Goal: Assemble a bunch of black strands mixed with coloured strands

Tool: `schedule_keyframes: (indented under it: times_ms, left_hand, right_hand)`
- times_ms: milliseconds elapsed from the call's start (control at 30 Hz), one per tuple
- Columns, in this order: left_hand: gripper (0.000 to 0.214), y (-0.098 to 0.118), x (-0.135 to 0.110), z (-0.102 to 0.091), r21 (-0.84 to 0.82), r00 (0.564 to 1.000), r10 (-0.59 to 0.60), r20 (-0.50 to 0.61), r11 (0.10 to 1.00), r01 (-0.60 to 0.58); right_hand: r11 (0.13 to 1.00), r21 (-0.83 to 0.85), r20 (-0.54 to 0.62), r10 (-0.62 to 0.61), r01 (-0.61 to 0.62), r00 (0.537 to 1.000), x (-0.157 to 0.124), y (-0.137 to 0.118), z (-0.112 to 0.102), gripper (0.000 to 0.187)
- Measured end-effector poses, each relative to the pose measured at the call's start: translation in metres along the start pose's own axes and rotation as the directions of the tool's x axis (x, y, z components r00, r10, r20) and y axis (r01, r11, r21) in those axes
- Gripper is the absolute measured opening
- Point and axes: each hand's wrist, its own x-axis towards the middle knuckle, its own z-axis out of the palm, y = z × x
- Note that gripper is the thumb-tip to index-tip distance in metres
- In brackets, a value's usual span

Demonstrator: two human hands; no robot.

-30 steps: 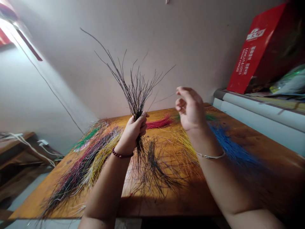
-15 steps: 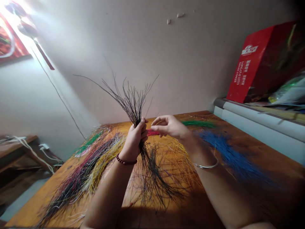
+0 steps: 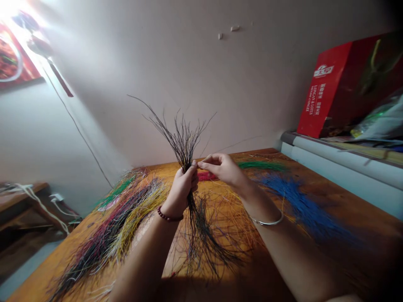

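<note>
Upright in my left hand (image 3: pixel 185 184) is a bundle of thin black wires (image 3: pixel 185 144), the fingers wrapped round its middle. Its upper ends fan out against the wall, and the lower ends hang toward the table. My right hand (image 3: pixel 222 167) is closed in a pinch, its fingertips beside my left thumb. A thin strand of wire shows around that pinch, partly hidden by the fingers. Under my hands lies a loose pile of dark wires (image 3: pixel 210 239). Behind my right hand is a red bunch (image 3: pixel 206 176).
Bunches of yellow wire (image 3: pixel 132 226) and dark red and black wire (image 3: pixel 100 239) lie on the wooden table (image 3: pixel 37 268) at left. Blue wires (image 3: pixel 302 205) and green wires (image 3: pixel 261 166) lie at right. A red box (image 3: pixel 324 88) stands on the right-hand ledge.
My right fingertips have come in to my left thumb and closed in a pinch. The bundle and my left hand sit slightly further right and lower in view.
</note>
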Motion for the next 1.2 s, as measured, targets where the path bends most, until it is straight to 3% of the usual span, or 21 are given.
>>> schedule_keyframes:
  times_ms: [133, 300, 567, 667, 833, 933, 1000, 1100, 1200]
  left_hand:
    - [0.036, -0.001, -0.001, 0.001, 0.038, 0.999, -0.022, 0.029, 0.999, 0.021]
    - [0.037, -0.002, -0.001, 0.003, 0.048, 0.999, -0.041, 0.027, 0.998, 0.039]
    - [0.034, -0.004, 0.0, 0.002, 0.103, 0.999, -0.031, 0.012, 0.994, 0.029]
    - [0.034, -0.006, 0.001, 0.001, 0.106, 1.0, -0.008, -0.001, 0.994, 0.008]
    - [0.035, -0.004, 0.001, 0.0, 0.111, 1.0, 0.011, 0.005, 0.994, -0.011]
    - [0.036, -0.001, 0.001, 0.0, 0.116, 0.999, -0.002, 0.033, 0.993, -0.002]
    - [0.036, 0.0, 0.001, 0.0, 0.13, 0.999, -0.004, 0.038, 0.992, -0.001]
    - [0.035, -0.001, 0.001, -0.001, 0.16, 1.0, 0.001, 0.016, 0.987, -0.004]
    - [0.035, -0.002, 0.001, 0.0, 0.172, 1.0, -0.002, 0.001, 0.985, 0.002]
  right_hand:
    - [0.997, 0.007, -0.068, -0.071, 0.072, 0.995, 0.003, 0.006, -0.003, 0.025]
    - [0.997, 0.038, -0.064, -0.067, 0.069, 0.996, 0.005, 0.007, -0.006, 0.028]
    - [0.989, 0.023, -0.298, -0.135, 0.149, 0.945, 0.01, 0.009, -0.018, 0.038]
    - [0.989, 0.044, -0.252, -0.123, 0.138, 0.96, 0.01, 0.009, -0.018, 0.035]
    - [0.997, 0.052, -0.061, -0.061, 0.064, 0.996, 0.006, 0.006, -0.012, 0.029]
    - [0.999, 0.029, 0.063, -0.023, 0.021, 0.998, 0.004, 0.004, -0.01, 0.03]
    - [1.0, 0.006, 0.078, -0.008, 0.008, 0.997, 0.004, 0.004, -0.012, 0.032]
    - [0.998, 0.02, -0.1, -0.051, 0.053, 0.994, 0.005, 0.005, -0.016, 0.037]
    - [0.988, 0.062, -0.337, -0.116, 0.145, 0.934, 0.007, 0.003, -0.021, 0.04]
